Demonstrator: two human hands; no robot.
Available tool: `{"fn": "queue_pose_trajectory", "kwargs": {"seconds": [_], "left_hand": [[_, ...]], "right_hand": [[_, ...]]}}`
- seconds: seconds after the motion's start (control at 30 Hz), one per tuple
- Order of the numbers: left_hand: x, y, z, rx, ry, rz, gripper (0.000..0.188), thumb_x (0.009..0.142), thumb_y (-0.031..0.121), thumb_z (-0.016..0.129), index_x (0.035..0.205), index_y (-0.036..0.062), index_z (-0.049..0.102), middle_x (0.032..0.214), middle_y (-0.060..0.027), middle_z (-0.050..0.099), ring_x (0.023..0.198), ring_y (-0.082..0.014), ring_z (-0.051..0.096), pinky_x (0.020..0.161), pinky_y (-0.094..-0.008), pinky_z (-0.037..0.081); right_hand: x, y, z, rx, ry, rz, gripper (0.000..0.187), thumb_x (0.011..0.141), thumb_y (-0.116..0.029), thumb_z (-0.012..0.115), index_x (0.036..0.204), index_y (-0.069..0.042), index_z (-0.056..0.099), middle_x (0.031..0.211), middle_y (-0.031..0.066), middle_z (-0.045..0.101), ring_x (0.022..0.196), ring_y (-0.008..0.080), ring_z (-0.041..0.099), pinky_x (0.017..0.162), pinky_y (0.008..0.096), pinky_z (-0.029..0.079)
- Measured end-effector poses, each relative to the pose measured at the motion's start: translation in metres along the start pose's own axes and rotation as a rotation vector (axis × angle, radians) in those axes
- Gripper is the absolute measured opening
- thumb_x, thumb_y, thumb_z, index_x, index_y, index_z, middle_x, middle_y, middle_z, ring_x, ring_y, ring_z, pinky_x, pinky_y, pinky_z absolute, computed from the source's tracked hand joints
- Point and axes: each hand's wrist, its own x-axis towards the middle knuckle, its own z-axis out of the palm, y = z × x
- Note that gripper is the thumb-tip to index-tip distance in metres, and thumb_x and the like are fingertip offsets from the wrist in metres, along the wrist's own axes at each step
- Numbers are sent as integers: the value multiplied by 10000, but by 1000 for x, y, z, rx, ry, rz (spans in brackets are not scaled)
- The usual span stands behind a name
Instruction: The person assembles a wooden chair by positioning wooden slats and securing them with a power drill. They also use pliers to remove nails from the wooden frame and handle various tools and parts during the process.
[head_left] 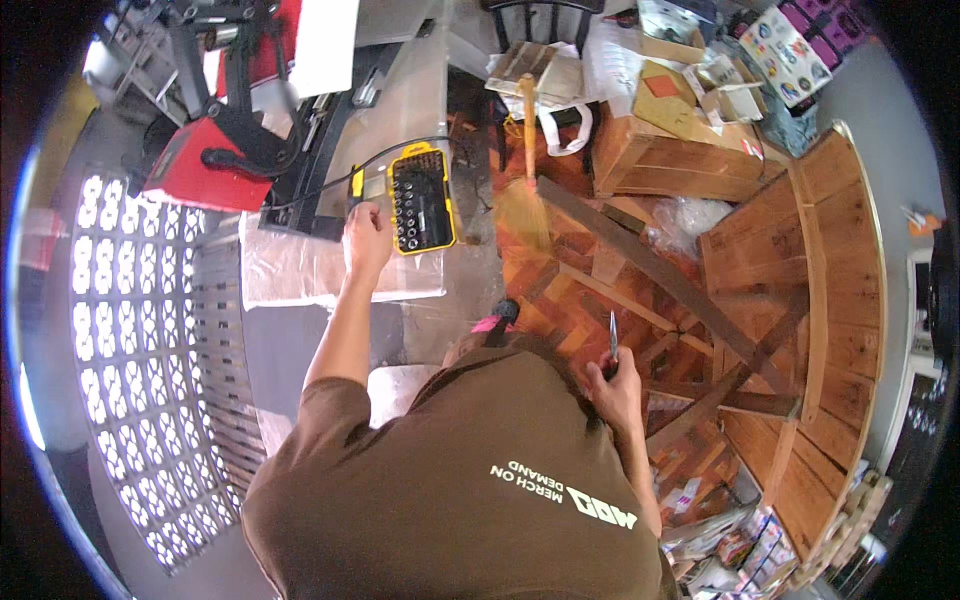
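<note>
My left hand (368, 238) is over the table's near part with its fingers curled closed. What they hold, if anything, is hidden. Just past the fingertips lies a small yellow and black piece (357, 182). To the hand's right sits an open socket and bit set (422, 205), a black case with a yellow rim and rows of silver sockets. My right hand (618, 385), off to the right above the floor, grips a slim pointed metal tool (613, 332) with its tip directed away from me. Its exact kind is unclear.
A red and black machine (215, 165) stands at the table's far left, and a black cable crosses toward the socket set. A broom (528, 200) leans near a dark chair. Wooden panels and crossed beams (690, 290) take up the right, beside a wooden box (670, 155).
</note>
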Motion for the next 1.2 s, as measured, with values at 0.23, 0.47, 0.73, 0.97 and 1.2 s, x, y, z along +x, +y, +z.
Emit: {"fn": "queue_pose_trajectory", "kwargs": {"seconds": [0.23,0.47,0.73,0.97,1.2], "left_hand": [[-115,157,10,-358,-618,1026,195,881,66,648,1071,20,651,993,-158,627,931,-335,633,825,-405,521],[-119,168,1,-406,-567,1090,192,870,55,619,1053,1,639,999,-151,618,936,-331,631,809,-404,526],[-141,179,-8,-477,-458,784,170,893,172,695,916,8,657,810,-154,639,777,-366,641,670,-422,511],[-166,194,0,-480,-643,365,189,953,164,623,913,-20,641,789,-188,649,703,-339,651,622,-398,500],[-178,214,10,-507,-606,520,125,918,95,660,940,-28,671,763,-132,683,665,-211,670,615,-330,517]], "right_hand": [[48,-70,36,605,-135,80,212,991,-214,600,938,-17,542,780,59,622,678,133,606,622,291,506],[52,-81,37,858,-110,71,107,990,-107,579,928,-30,538,756,59,620,651,145,601,600,289,486],[45,-77,19,994,-99,121,89,952,-63,607,959,-28,525,764,85,617,661,183,608,594,302,486],[29,-66,8,591,63,-66,120,938,-73,642,972,-24,537,793,48,641,698,116,616,638,269,503],[16,-52,-2,818,140,6,164,899,-54,683,952,-29,530,835,53,638,682,120,618,653,270,504]]}}
